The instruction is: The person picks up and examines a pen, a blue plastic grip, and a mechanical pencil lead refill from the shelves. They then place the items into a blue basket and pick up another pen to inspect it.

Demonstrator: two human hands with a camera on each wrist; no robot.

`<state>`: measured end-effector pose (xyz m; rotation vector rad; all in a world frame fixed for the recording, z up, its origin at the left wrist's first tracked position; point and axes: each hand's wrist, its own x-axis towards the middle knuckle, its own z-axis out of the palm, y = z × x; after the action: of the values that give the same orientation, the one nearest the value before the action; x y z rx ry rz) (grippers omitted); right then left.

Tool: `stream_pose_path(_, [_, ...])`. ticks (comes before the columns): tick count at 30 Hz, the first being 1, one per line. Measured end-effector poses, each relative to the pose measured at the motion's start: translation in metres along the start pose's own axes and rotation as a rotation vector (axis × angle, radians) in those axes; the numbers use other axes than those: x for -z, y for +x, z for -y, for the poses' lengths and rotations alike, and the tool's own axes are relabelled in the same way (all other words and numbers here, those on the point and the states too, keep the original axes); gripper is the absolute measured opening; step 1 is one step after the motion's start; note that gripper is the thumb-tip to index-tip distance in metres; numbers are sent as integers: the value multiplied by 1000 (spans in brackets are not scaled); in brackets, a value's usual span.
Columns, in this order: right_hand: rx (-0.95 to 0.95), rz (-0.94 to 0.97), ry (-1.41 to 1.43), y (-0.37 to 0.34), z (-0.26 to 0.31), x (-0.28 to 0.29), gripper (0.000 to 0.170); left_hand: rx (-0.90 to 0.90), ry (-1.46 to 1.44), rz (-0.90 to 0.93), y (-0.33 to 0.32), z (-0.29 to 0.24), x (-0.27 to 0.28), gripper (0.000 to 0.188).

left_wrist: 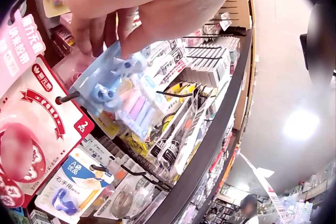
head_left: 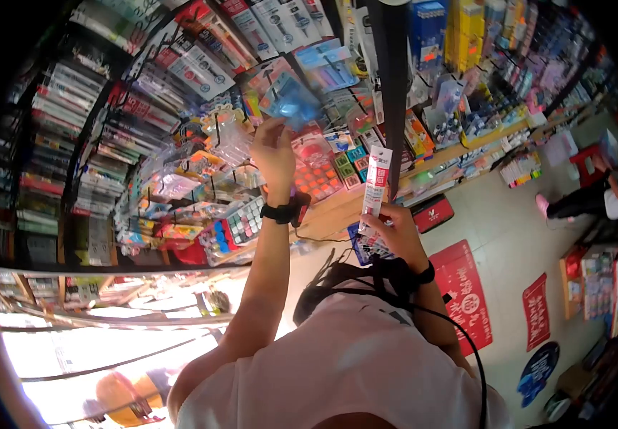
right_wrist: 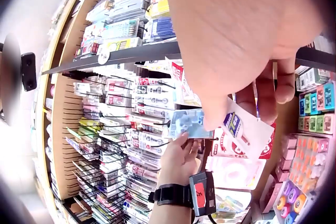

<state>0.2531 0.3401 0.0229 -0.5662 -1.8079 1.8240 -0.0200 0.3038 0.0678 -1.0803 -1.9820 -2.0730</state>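
Note:
My left hand [head_left: 273, 156] reaches to the display rack. In the left wrist view its thumb and fingers pinch the top edge of a light-blue hanging packet [left_wrist: 113, 90], which has small blue animal-shaped pieces and pastel sticks behind clear plastic. The same blue packet [right_wrist: 188, 123] shows beyond my right hand in the right wrist view. Lower and to the right, my right hand [head_left: 400, 232] grips a long, narrow white-and-red packet [head_left: 375, 179] that stands upright from its fingers. A white card with a purple label [right_wrist: 245, 130] shows beside the fingers of my right hand [right_wrist: 236, 40].
Hooks full of stationery packets [head_left: 202, 68] line the rack. A dark bar [head_left: 393, 86] runs down between sections. Red-and-white cards [left_wrist: 37, 124] hang close by my left hand. Small boxes [head_left: 355, 163] and a tray of orange pieces [head_left: 316, 180] sit on the wooden ledge [head_left: 337, 214].

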Motion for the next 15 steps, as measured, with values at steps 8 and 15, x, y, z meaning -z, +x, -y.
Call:
stream_pose_path(8, [38, 71, -19, 22, -22, 23, 18, 157, -223, -157, -25, -24, 13, 18])
stream_pose_path(15, [17, 182, 24, 33, -35, 18, 17, 202, -305, -69, -33, -51, 27, 17])
